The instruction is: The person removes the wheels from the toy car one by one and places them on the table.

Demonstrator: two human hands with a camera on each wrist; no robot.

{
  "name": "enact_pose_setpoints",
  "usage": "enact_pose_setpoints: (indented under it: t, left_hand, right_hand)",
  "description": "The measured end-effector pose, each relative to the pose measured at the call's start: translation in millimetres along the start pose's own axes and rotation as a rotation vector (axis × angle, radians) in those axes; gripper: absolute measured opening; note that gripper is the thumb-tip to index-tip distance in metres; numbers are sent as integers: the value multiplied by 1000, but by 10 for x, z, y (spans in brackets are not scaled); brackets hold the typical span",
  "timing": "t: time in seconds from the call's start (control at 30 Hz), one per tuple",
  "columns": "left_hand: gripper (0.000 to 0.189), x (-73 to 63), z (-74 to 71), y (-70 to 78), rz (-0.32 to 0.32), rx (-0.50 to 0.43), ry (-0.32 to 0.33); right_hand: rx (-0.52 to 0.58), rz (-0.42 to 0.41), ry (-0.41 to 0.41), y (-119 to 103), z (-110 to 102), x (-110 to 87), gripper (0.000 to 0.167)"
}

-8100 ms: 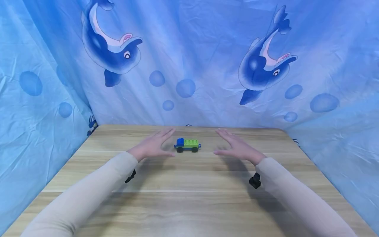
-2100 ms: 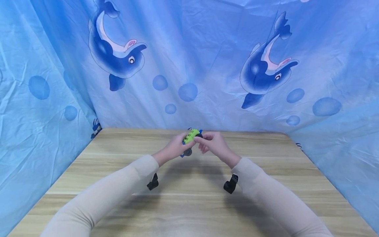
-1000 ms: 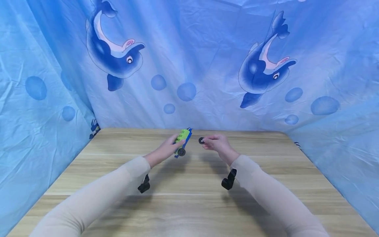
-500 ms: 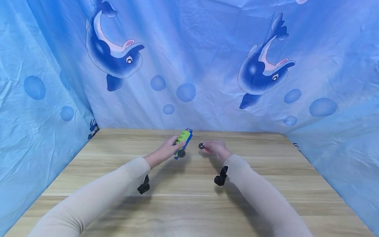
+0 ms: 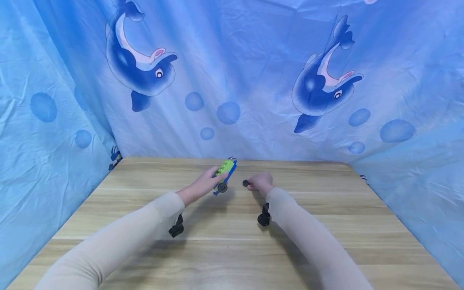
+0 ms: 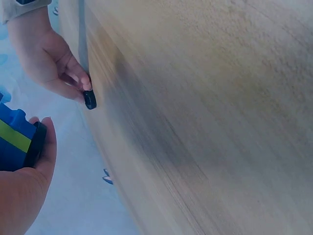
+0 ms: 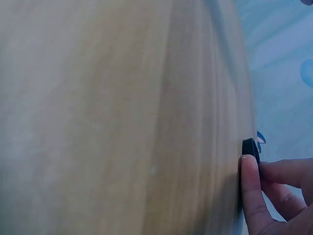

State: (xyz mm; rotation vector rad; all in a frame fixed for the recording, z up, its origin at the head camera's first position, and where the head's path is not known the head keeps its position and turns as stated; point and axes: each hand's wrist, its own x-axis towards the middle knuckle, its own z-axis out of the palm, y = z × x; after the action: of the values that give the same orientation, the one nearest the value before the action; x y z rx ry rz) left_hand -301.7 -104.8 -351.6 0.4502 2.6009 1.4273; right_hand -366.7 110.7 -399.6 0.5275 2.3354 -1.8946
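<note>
My left hand (image 5: 202, 183) grips a green and blue toy brick car (image 5: 226, 166), tilted and raised above the table. One black wheel (image 5: 222, 187) shows at its near end; the fingers hide part of the car's body. To the right, my right hand (image 5: 262, 182) pinches a small black toy tire (image 5: 246, 183) between thumb and fingers, low over the tabletop. In the right wrist view the tire (image 7: 250, 146) stands on edge at the fingertips, at or close to the wood. The left wrist view shows the car (image 6: 14, 139) and the tire (image 6: 89, 100) apart.
The wooden table (image 5: 232, 249) spreads out below both hands. Behind it and along its sides hangs a blue curtain (image 5: 253, 60) printed with dolphins. Black wrist cameras sit under the left sleeve (image 5: 145, 217) and the right sleeve (image 5: 304, 225).
The car stood on the table, then the left hand lifted it. The tire came off the car into the right hand, which has since lowered toward the table. The left hand stays nearly still.
</note>
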Motion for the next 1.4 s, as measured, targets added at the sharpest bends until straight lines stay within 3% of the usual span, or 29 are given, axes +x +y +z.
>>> enact_pose_setpoints:
  t: [0.17,0.3,0.47,0.67,0.93,1.07,1.4]
  left_hand:
    - [61,-11,3,11,5,13,2]
    - [62,-17,16,-15,3,18,-3]
    - [65,-34,41,7,-24,15,4]
    - [66,-10,55,20,-33,6,-30]
    - [68,36,79,32,-44,-22,-81]
    - [67,35,87,29,-45,-24,-73]
    - [62,78,117,40,-24,7,-48]
  right_hand:
    - [-80,14,53,-29,16,40,40]
    - [-82,18,38,-20,-8,37,41]
    - [16,8,-70,16,-90,-8,40]
    - [89,11,-166,3,-186,-83,35]
    - [-77,-86,-310,12,-382,-208,28]
    - [-110,-129,-403,-57,-448,-304,31]
    - [-57,-208,-572,-256,-453,-615,35]
